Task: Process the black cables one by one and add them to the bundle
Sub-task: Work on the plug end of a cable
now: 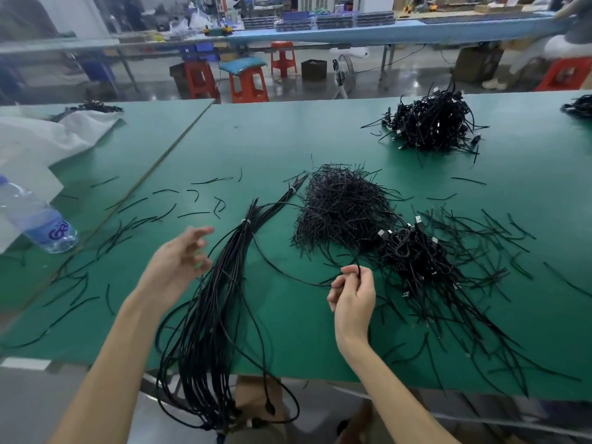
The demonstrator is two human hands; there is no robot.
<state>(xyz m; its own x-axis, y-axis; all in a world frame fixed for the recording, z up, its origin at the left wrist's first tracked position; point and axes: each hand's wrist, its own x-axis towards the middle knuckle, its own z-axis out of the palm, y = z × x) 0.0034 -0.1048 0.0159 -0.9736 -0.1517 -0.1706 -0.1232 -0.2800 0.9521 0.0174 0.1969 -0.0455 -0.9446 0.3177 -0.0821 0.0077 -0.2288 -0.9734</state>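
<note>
A long bundle of black cables (221,283) lies on the green table (288,133), running from its tied end near the middle down over the front edge. My left hand (179,257) hovers just left of the bundle, fingers relaxed and spread, holding nothing. My right hand (352,293) is to the right of the bundle and pinches a thin black cable (288,274) between thumb and fingers; this cable curves left toward the bundle. Just right of that hand lies a pile of coiled black cables with USB plugs (413,251).
A heap of short black ties (342,206) sits in the middle, with loose ties scattered across the table. Another cable pile (432,123) is at the far right. A plastic water bottle (38,219) and white bags (41,139) lie at the left. Red stools stand beyond the table.
</note>
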